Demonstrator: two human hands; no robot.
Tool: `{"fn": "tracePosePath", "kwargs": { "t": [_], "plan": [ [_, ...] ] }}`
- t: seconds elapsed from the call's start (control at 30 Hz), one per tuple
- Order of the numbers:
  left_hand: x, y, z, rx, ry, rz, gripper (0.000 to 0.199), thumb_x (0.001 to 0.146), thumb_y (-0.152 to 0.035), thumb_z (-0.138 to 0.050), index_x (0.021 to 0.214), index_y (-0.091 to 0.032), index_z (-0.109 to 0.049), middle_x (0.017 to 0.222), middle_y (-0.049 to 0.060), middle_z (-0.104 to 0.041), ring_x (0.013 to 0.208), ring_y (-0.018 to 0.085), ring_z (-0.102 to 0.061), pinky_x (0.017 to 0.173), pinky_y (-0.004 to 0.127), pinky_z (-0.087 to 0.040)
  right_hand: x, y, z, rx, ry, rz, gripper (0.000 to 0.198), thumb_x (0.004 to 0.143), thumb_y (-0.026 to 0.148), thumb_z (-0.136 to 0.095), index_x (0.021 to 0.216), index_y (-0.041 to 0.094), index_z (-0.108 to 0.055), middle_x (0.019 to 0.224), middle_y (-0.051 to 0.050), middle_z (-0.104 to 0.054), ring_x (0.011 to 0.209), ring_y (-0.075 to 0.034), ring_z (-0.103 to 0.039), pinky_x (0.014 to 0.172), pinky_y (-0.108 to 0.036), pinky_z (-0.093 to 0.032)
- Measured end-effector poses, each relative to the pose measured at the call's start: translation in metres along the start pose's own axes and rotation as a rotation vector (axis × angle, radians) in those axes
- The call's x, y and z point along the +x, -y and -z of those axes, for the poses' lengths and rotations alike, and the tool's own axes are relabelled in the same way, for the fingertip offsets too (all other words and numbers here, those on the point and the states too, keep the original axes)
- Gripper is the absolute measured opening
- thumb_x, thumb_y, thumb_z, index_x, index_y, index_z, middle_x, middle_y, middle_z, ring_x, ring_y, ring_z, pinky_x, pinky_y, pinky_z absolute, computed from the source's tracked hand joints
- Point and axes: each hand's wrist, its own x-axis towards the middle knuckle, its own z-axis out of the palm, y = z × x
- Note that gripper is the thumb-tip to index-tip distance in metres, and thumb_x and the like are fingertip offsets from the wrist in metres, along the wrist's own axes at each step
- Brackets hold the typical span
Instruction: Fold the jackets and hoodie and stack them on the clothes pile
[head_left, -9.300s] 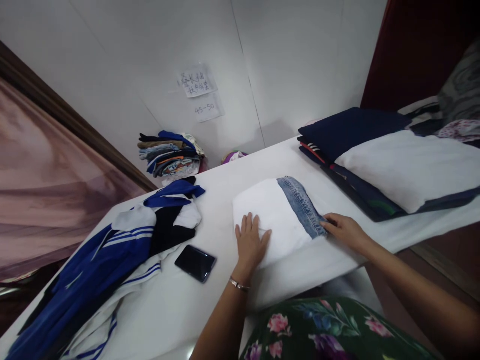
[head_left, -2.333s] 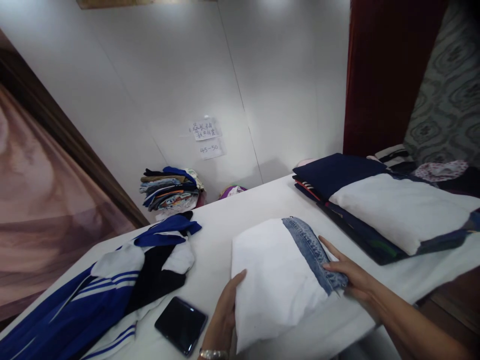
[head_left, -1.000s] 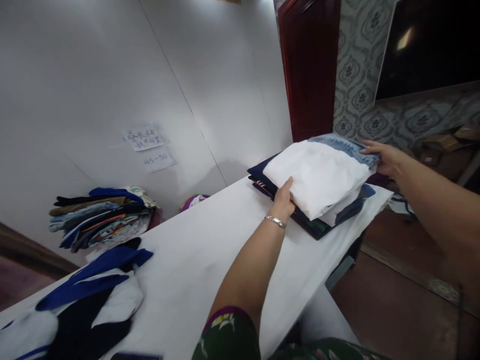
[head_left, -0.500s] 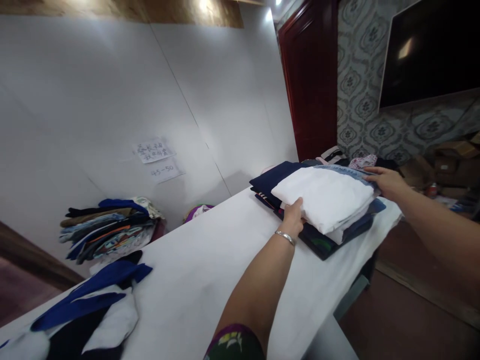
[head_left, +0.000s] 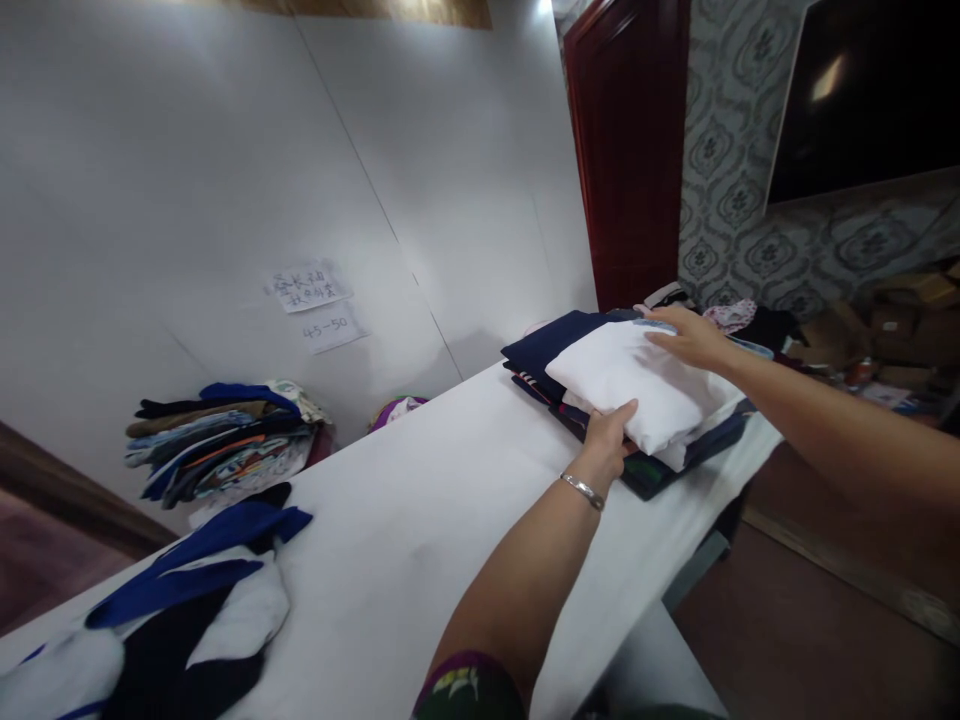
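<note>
A folded white garment lies on top of a stack of dark folded clothes at the table's far right end. My left hand grips its near edge, thumb on top and fingers underneath. Flat across the far right part of the same garment rests my right hand, its fingers stretched out. A bit of blue denim shows behind my right wrist. How the layers meet under my right hand is hidden.
A white-covered table runs beneath. Loose blue, white and black clothing lies at its near left. Beyond stands a pile of folded clothes by the white wall. Cardboard boxes sit at the right.
My right hand has moved left from the denim edge onto the white garment. My left hand has shifted slightly right along the near edge, still gripping. The view has tilted slightly.
</note>
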Motion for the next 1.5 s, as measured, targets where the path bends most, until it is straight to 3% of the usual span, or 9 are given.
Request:
{"fn": "tracePosePath", "kwargs": {
  "t": [0.2, 0.37, 0.5, 0.67, 0.77, 0.9, 1.07, 1.23, 1.5],
  "plan": [
    [-0.013, 0.010, 0.003, 0.069, 0.120, 0.068, 0.039, 0.072, -0.023, -0.076, 0.105, -0.019, -0.057, 0.107, 0.008, -0.066, 0.079, 0.018, -0.064, 0.070, 0.036, -0.059, 0.023, 0.011, -0.021, -0.078, 0.149, 0.033, 0.057, 0.087, 0.050, -0.047, 0.137, 0.022, -0.051, 0.148, -0.009, -0.041, 0.140, -0.031, -0.030, 0.112, -0.052, -0.026],
    [-0.015, 0.014, 0.001, 0.071, 0.146, 0.073, 0.033, 0.075, -0.020, -0.073, 0.103, -0.017, -0.058, 0.104, 0.008, -0.065, 0.076, 0.015, -0.063, 0.071, 0.035, -0.060, 0.012, -0.006, -0.046, -0.148, 0.462, -0.166, 0.048, 0.087, 0.048, -0.047, 0.129, 0.027, -0.058, 0.146, -0.008, -0.045, 0.139, -0.035, -0.032, 0.111, -0.064, -0.017],
    [-0.019, 0.017, -0.001, 0.082, 0.133, 0.079, 0.026, 0.077, -0.015, -0.069, 0.100, -0.017, -0.058, 0.100, 0.007, -0.066, 0.074, 0.015, -0.062, 0.071, 0.034, -0.059, 0.009, -0.012, -0.048, -0.048, 0.414, -0.173, 0.047, 0.086, 0.049, -0.051, 0.123, 0.022, -0.063, 0.142, -0.009, -0.050, 0.138, -0.035, -0.033, 0.113, -0.057, -0.017],
    [-0.027, 0.023, 0.002, 0.076, 0.122, 0.071, 0.027, 0.072, -0.015, -0.074, 0.094, -0.016, -0.059, 0.100, 0.008, -0.067, 0.078, 0.017, -0.063, 0.073, 0.035, -0.058, -0.013, 0.000, -0.016, 0.168, 0.214, -0.165, 0.051, 0.090, 0.055, -0.042, 0.126, 0.024, -0.059, 0.139, -0.006, -0.053, 0.126, -0.024, -0.051, 0.107, -0.041, -0.038],
    [-0.028, 0.026, 0.003, 0.070, 0.112, 0.068, 0.025, 0.073, -0.014, -0.074, 0.093, -0.016, -0.060, 0.097, 0.008, -0.068, 0.077, 0.016, -0.064, 0.072, 0.032, -0.058, -0.046, 0.015, 0.003, 0.487, 0.099, -0.128, 0.040, 0.078, 0.057, -0.060, 0.100, 0.025, -0.070, 0.125, -0.004, -0.064, 0.122, -0.025, -0.054, 0.109, -0.045, -0.036],
    [-0.027, 0.027, -0.001, 0.061, 0.092, 0.093, 0.025, 0.073, -0.015, -0.075, 0.094, -0.015, -0.060, 0.092, 0.008, -0.068, 0.068, 0.014, -0.064, 0.067, 0.028, -0.055, -0.082, 0.028, 0.011, 0.765, 0.200, -0.162, 0.035, 0.064, 0.055, -0.075, 0.077, 0.023, -0.071, 0.109, -0.005, -0.071, 0.121, -0.028, -0.054, 0.109, -0.050, -0.035],
    [-0.029, 0.025, -0.003, 0.079, 0.049, 0.083, 0.023, 0.074, -0.012, -0.071, 0.094, -0.014, -0.060, 0.091, 0.008, -0.068, 0.064, 0.013, -0.064, 0.058, 0.023, -0.051, -0.083, 0.024, 0.013, 0.720, 0.343, -0.161, 0.039, 0.059, 0.056, -0.079, 0.081, 0.024, -0.074, 0.119, -0.005, -0.067, 0.122, -0.030, -0.053, 0.110, -0.048, -0.035],
    [-0.029, 0.025, -0.001, 0.085, 0.057, 0.066, 0.022, 0.075, -0.013, -0.070, 0.095, -0.013, -0.061, 0.091, 0.008, -0.069, 0.064, 0.013, -0.064, 0.055, 0.021, -0.050, -0.090, 0.029, 0.027, 0.643, 0.451, 0.013, 0.028, 0.067, 0.054, -0.074, 0.071, 0.026, -0.073, 0.132, -0.001, -0.059, 0.138, -0.030, -0.034, 0.116, -0.050, -0.022],
    [-0.028, 0.026, -0.004, 0.036, 0.038, 0.038, 0.020, 0.076, -0.010, -0.069, 0.094, -0.014, -0.064, 0.091, 0.007, -0.069, 0.066, 0.011, -0.061, 0.059, 0.021, -0.048, -0.105, 0.027, 0.020, 0.454, 0.400, 0.121, 0.030, 0.073, 0.055, -0.067, 0.077, 0.027, -0.073, 0.136, -0.002, -0.056, 0.141, -0.029, -0.029, 0.115, -0.052, -0.025]
  ]
}}
